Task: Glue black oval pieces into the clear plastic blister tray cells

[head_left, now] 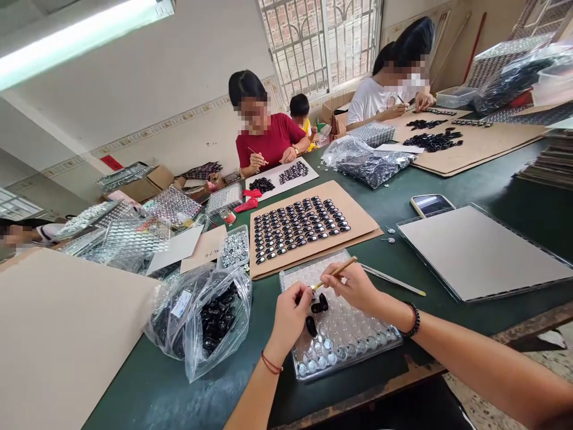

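Note:
My right hand [351, 286] is closed round a thin wooden stick [342, 269], whose pale tip points down to the left. Its tip meets the fingertips of my left hand [293, 310], which pinches a small black piece [312, 294] mostly hidden by the fingers. Under both hands lies a clear plastic blister tray [358, 325] with rows of moulded hollows. Silvery round discs [322, 362] sit in its nearest rows. Loose glossy black pieces [311, 326] lie on the tray just below my left hand.
Beyond the tray, a cardboard sheet [364, 224] carries rows of black pieces with shiny inlays. To the left stand an open plastic bag [242, 334] of black pieces and a box [246, 245] of silvery bits. A phone [432, 205] and grey board [487, 251] lie right. Two co-workers sit opposite.

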`<state>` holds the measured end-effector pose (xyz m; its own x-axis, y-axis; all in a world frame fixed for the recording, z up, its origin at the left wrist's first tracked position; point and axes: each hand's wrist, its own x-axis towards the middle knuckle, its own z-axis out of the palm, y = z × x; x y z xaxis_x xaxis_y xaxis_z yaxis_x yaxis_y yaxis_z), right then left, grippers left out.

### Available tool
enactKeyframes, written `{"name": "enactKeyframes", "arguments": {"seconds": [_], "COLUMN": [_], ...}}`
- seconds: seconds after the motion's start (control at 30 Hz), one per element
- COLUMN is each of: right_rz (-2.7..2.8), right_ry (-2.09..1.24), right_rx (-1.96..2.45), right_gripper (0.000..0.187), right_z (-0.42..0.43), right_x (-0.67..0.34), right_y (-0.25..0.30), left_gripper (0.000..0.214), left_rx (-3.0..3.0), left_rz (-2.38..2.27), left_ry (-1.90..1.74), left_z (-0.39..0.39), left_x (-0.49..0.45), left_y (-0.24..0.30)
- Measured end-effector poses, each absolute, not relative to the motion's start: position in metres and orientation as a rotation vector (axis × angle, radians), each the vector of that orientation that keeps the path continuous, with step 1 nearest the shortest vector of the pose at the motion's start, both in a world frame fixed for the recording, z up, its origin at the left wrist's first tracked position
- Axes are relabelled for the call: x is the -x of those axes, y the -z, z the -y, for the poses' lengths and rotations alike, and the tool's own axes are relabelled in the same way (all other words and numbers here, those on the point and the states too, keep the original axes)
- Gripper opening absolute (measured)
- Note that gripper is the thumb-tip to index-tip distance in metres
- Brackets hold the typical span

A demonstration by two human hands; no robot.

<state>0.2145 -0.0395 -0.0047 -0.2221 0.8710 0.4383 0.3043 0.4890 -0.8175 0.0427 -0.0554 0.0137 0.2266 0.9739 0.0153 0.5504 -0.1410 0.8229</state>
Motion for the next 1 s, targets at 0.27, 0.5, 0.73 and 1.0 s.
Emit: {"name": "enactKeyframes", "arguments": {"seconds": [0.27,0.5,0.73,1.0], "right_rz": [1.876,1.912,1.867,1.924], "right_ry": [-0.651,-0.562,-0.554,-0.557], "right_rx": [0.981,1.018,1.018,0.907], "right_gripper": [0.026,0.029,0.028,0.021], "right_z": [0.045,0.045,0.04,0.041], "right_x": [-0.215,-0.216,-0.216,-0.217], "right_y": [0.001,-0.004,-0.003,-0.004], "left_gripper": [0.028,0.027,0.027,0.029], "left_rx": [-1.82,-1.822,-1.79,-1.739], "left_rz": [-1.476,-1.459,-1.463,-1.496], "left_ry": [-0.796,-0.725,-0.754,-0.742], "left_z": [0.052,0.048,0.043,0.041], "left_x": [-0.044,-0.043,-0.041,-0.036], "left_y": [-0.01,-0.011,-0.012,-0.012]}}
